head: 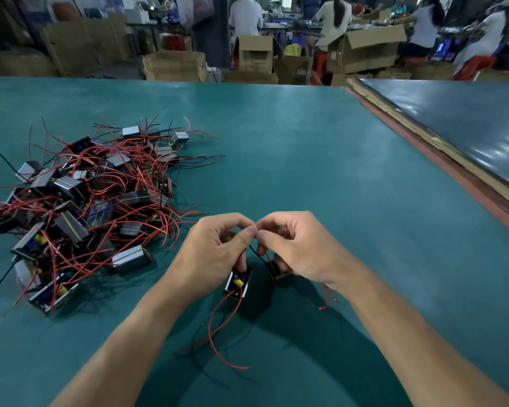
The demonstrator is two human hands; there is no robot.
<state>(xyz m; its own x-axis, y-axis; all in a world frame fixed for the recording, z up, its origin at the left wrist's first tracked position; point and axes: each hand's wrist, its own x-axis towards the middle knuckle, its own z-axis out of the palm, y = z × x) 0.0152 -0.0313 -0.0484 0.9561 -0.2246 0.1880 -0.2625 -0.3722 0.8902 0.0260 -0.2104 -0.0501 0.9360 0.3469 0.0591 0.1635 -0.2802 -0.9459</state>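
Two small coil units sit low over the green table (306, 160), near its front edge & just beside each other: left coil unit (238, 282) w/ a yellow part showing on top, right coil unit (276, 271) half hidden under fingers. Can't tell if they rest on the top or hang just above it. A black lead (254, 251) & a red lead (267, 257) rise btw them to where the fingertips of both hands meet.

Left hand (215, 257): thumb & forefinger curled tight, pinching the black lead, lower fingers touching the left coil unit. Right hand (297, 248): same curl, pinching the red lead, lower fingers covering the right coil unit.

Long red wires (215, 327) trail from the left unit toward the person. Another red end (328, 298) pokes out under the right wrist.

Further left, well apart, is a tangled pile (83, 201) of similar units w/ red, black & blue wires. On the right a grey table (467, 121) butts up. Behind are cardboard boxes (362, 48) & people (334, 19) at benches.
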